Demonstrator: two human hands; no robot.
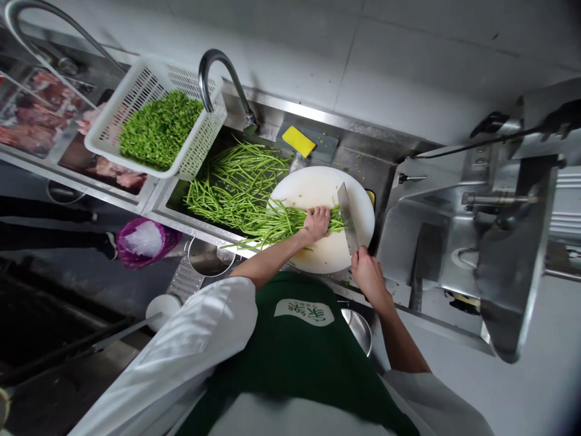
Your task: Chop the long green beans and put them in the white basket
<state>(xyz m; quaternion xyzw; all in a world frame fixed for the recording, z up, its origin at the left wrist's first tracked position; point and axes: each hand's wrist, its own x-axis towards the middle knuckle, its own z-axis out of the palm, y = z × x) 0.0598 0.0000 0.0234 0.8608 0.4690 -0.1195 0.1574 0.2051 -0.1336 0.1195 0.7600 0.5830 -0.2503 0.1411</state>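
At far left, a white slotted basket [111, 130] is sitting over the edge of the sink [175, 197], carrying chopped greens [158, 124]. Beside it a curved tap [222, 66] is arching over loose long stems lying in the sink. A yellow sponge [298, 141] is lying on the steel bench [363, 148] behind the round white chopping board [318, 188].

The bundle of green stems [279, 225] is lying across the near half of the board. Its long axis is running left to right, the trailing ends are hanging off the board's left rim toward the sink, and the trimmed ends are pointing right at the blade.

The left hand [315, 223] is pressing down on the bundle with fingers curled and closed over the stems, just left of their trimmed ends.

The cleaver [347, 218] is standing immediately right of that hand. Its blade is running away from the person, crosswise to the stems, with its edge meeting the stem ends.

The right hand [367, 272] is clamped tightly around the cleaver's handle at the board's near right rim.

At far right a steel machine [499, 242] is occupying the bench.
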